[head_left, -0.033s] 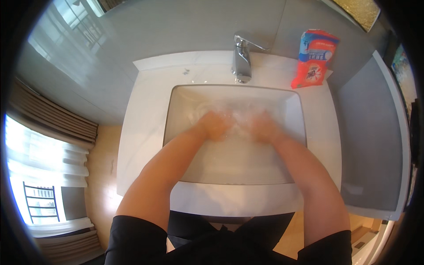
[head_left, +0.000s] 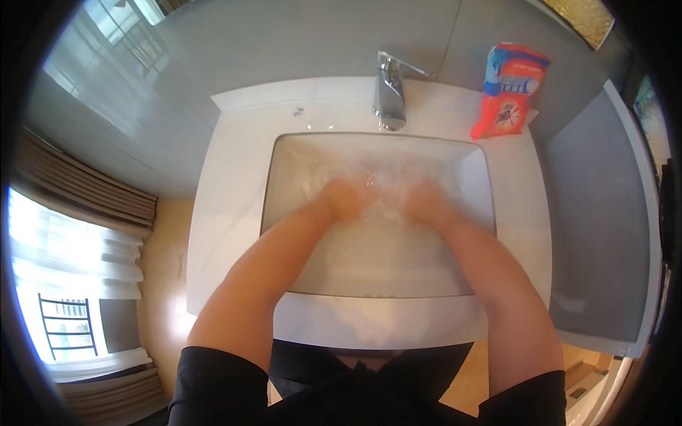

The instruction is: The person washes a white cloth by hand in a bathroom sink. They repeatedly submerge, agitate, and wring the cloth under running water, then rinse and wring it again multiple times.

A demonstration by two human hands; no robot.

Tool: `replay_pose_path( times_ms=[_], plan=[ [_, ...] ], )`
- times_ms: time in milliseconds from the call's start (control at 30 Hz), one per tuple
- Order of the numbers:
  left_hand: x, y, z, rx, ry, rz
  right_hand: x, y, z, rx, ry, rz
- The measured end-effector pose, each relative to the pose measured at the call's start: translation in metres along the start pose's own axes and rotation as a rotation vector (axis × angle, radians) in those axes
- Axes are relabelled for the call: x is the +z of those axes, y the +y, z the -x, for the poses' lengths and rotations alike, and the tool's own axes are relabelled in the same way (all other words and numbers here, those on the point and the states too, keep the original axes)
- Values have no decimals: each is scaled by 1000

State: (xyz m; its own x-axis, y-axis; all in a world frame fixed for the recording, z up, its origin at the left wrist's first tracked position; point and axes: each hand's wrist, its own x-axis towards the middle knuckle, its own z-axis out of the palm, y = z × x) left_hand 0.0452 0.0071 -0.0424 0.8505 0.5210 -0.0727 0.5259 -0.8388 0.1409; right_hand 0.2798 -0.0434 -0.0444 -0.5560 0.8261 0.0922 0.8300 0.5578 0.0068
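Both my hands are down in a white rectangular sink point(head_left: 383, 273), smeared by motion and partly covered by cloudy, churning water. My left hand point(head_left: 347, 199) is left of the basin's middle, its fingers lost in the blur. A short gap to the right, my right hand point(head_left: 424, 202) is just as blurred. Between and behind them lies a whitish patch point(head_left: 389, 190); whether it is cloth or foam cannot be made out. A chrome faucet point(head_left: 389, 92) stands behind the basin, its lever pointing right.
On the counter's back right corner, a red and blue pouch point(head_left: 506, 92) leans against the grey wall point(head_left: 298, 42). White marbled countertop point(head_left: 227, 184) surrounds the sink. A grey-panelled door or screen point(head_left: 604, 234) stands at the right. Curtains point(head_left: 85, 181) and a window are at the left.
The hands stay in the sink, with the blur and churned water around them slightly different. The whole view has shifted a little.
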Motion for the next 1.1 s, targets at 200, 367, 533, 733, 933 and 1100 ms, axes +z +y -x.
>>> replay_pose_path(
  times_ms=[200,367,533,733,933,1100],
  plan=[
    [-33,10,-18,-232,-211,30,-20,-12,-28,127,-186,-68],
    [-4,2,-24,-260,-97,-12,2,-5,-28,143,-165,-76],
    [-5,9,8,-178,40,-83,-15,-18,-14,239,-205,-19],
    [-36,11,76,-257,-46,-244,-70,-31,36,350,-356,20],
    [-60,46,100,-328,-275,43,-61,-46,54,324,-531,-141],
    [-74,73,100,-298,-446,98,-70,-63,58,149,-596,-213]
  ],
)
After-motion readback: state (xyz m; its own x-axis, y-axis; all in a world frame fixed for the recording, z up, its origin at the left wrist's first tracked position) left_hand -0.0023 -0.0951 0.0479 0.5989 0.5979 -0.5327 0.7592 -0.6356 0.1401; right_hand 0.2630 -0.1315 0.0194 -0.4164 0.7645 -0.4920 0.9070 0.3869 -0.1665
